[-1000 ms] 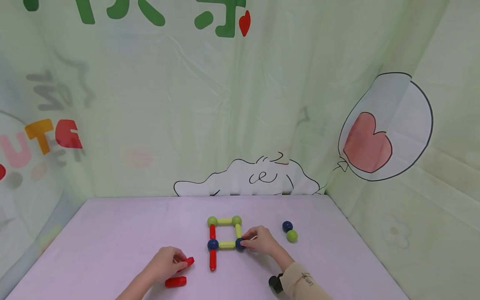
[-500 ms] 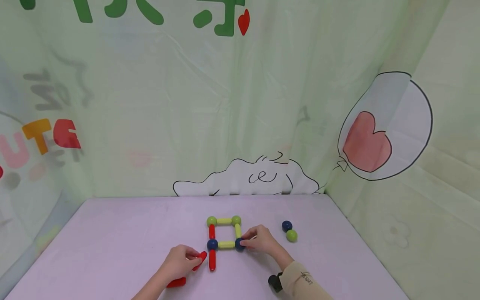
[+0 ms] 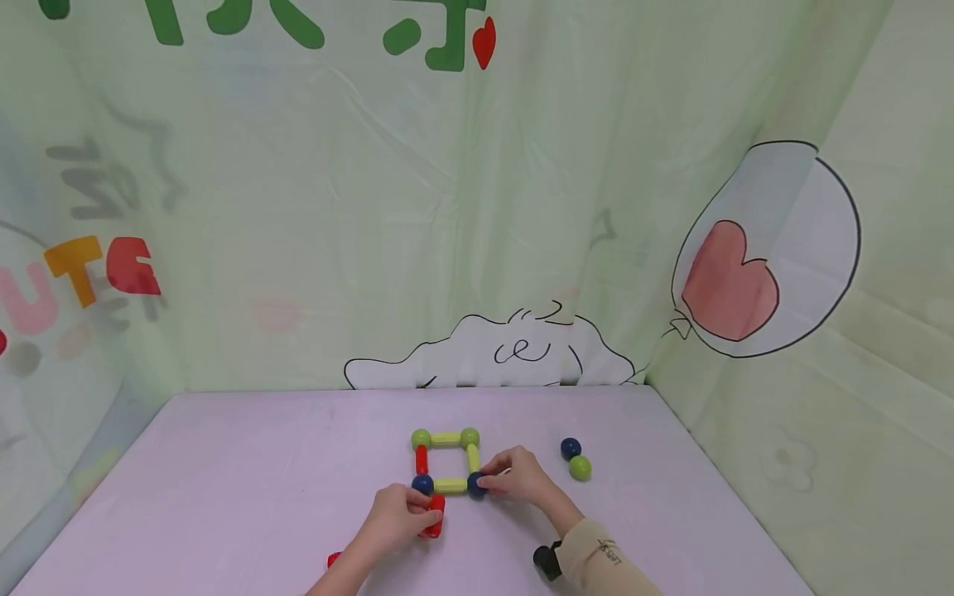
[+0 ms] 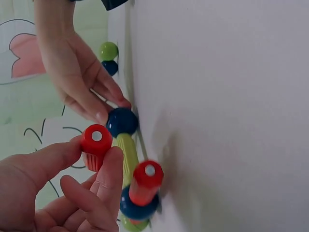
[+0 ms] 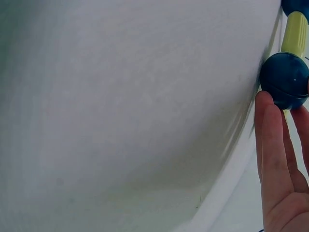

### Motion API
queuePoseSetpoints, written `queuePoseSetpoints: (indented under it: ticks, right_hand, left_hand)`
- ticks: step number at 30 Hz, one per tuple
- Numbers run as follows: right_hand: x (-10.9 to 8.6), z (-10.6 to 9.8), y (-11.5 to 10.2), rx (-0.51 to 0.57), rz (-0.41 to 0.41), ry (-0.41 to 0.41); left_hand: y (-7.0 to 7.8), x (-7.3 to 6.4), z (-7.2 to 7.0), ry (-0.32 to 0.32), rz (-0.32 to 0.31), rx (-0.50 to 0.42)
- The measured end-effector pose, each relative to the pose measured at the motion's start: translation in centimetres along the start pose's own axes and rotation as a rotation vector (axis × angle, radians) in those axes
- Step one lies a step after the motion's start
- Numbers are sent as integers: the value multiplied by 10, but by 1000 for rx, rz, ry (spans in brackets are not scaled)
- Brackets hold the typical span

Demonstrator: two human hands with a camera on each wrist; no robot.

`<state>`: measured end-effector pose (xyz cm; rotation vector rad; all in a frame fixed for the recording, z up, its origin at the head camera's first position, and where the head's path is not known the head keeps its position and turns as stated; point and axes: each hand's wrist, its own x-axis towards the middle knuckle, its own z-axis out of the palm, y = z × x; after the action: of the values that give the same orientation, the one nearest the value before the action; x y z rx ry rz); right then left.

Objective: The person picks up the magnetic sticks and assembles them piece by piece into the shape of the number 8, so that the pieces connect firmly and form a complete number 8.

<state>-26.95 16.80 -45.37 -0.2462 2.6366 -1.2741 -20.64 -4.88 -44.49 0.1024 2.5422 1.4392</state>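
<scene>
A square of magnetic rods and balls lies on the table: green balls [image 3: 421, 439] at the back, blue balls in front, with yellow-green rods [image 3: 450, 486] and a red rod [image 3: 421, 459] between them. My left hand [image 3: 395, 520] pinches a loose red rod [image 4: 96, 145] between thumb and fingers. In the left wrist view, another red rod [image 4: 146, 182] juts from the front-left blue ball [image 4: 137, 205]; the left hand mostly hides it in the head view. My right hand [image 3: 522, 478] pinches the front-right blue ball [image 3: 475, 485], also seen in the right wrist view.
A spare blue ball [image 3: 570, 449] and a green ball [image 3: 580, 468] touch each other to the right. Another red rod [image 3: 334, 559] lies at front left, partly behind the left forearm. A printed curtain [image 3: 298, 207] stands behind the table [image 3: 261, 447].
My left hand has lifted a red rod and carried it right, to in front of the square's front-left blue ball. The right hand has stayed on its ball.
</scene>
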Motion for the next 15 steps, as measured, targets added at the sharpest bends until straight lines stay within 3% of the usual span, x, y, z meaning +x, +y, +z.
queuePoseSetpoints:
  ticks: [8,15]
  right_hand:
    - [1,0,1,16,20,7]
    - [0,1,-1,23,26,10]
  left_hand:
    - [11,6,24,1,24,-50]
    - [14,12,43,13,90,-61]
